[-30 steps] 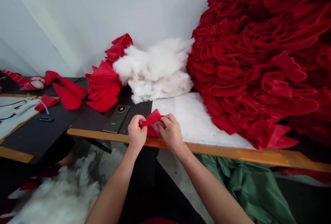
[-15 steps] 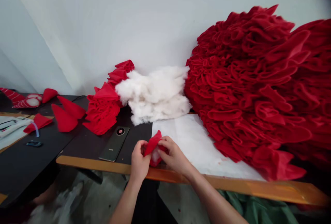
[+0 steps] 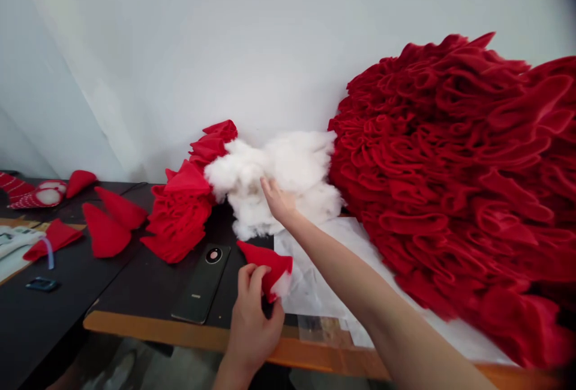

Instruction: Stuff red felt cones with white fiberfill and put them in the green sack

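Note:
My left hand [image 3: 254, 312] is closed around a small red felt cone hat [image 3: 267, 261] above the table's front part. The hat's tip points to the upper left, and white stuffing shows at its open end on the right. Farther back, my right hand [image 3: 279, 201] lies against the pile of white fiber stuffing [image 3: 301, 159], its fingers stretched out. Nothing shows in that hand, though part of its underside is hidden.
A huge heap of red felt pieces [image 3: 450, 186] fills the right side. Left of the stuffing is a smaller red felt stack [image 3: 177, 222], and a phone [image 3: 202, 285] lies in front. Plump red cones [image 3: 105, 231] sit farther left. White sheeting [image 3: 310, 288] covers part of the table.
My right hand has left the hat and moved forward to the stuffing pile. The left hand keeps the hat, now turned with its opening to the right. The view has tilted slightly up.

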